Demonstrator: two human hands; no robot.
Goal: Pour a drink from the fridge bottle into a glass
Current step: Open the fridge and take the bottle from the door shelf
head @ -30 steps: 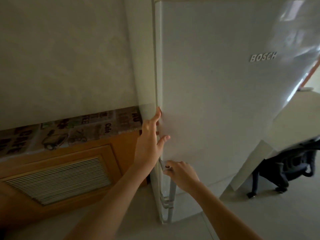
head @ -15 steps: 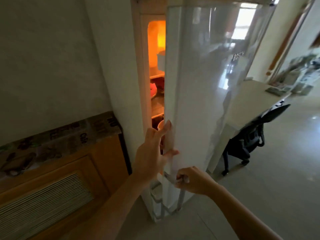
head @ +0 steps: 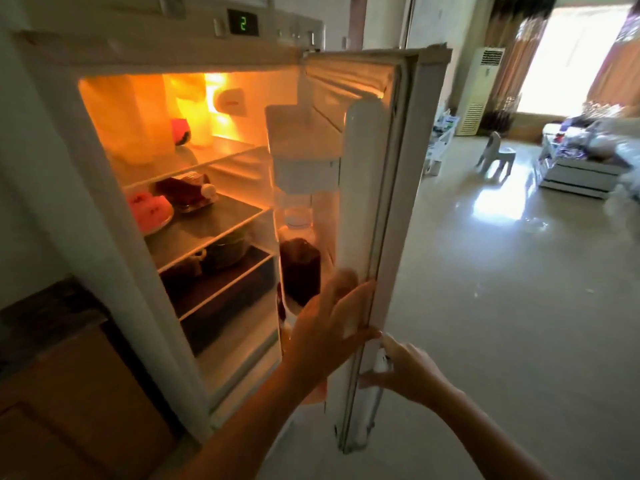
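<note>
green "2" on fridge display (head: 243, 24)

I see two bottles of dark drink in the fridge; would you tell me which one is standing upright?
The dark bottle in the door rack stands upright, white cap on top. The other bottle lies on its side on the middle shelf.

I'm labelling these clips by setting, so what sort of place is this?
Most likely a home: an open fridge stocked with food and a dark drink bottle in its door, opening onto a living room with curtains and a small chair.

I'm getting warm orange glow inside the fridge (head: 194, 140), window (head: 568, 60) blown out, floor (head: 498, 209) glaring, foreground dim, edges bent, slight blur.
</note>
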